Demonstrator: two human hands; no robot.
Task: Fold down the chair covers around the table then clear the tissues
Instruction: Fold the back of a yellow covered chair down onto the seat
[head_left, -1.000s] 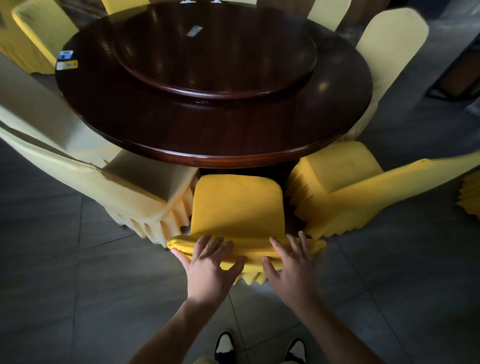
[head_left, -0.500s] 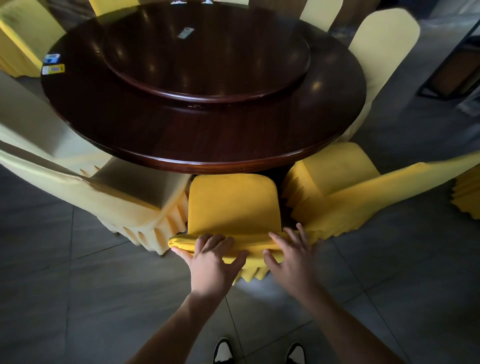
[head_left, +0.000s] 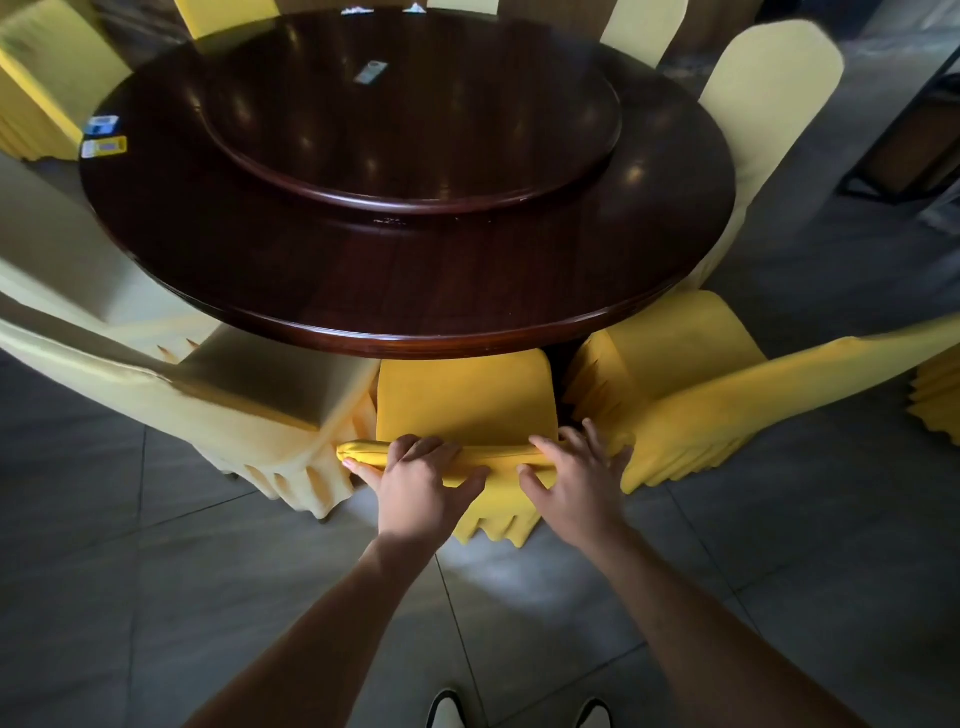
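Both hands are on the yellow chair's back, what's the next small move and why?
Probably release and step to a neighbouring chair: left hand and right hand press the yellow chair cover folded at the back edge, seat tucked under the round table.

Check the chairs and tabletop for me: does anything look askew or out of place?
Nothing damaged or spilled. Both hands, left hand and right hand, rest on the top of the chair tucked under the table. Two small packets lie at the table's left edge and one on the turntable.
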